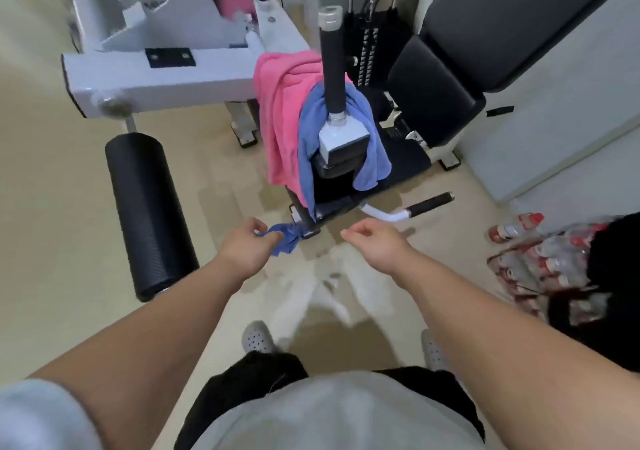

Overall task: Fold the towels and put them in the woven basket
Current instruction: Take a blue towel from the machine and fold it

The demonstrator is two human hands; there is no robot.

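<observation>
A blue towel [308,137] is draped over the black seat of a gym machine, wrapped around an upright padded bar [331,65]. A pink towel [280,117] hangs beside it on the left. The blue towel's lower corner [285,238] trails down to my left hand [247,243], which pinches it. My right hand [375,241] hovers to the right at the same height, fingers curled and holding nothing. No woven basket is in view.
A white gym machine frame [156,71] and a black foam roller pad [149,214] stand on the left. A black bench [450,78] is at the right. A side handle [429,203] sticks out low. A pack of water bottles [540,259] lies on the floor at right.
</observation>
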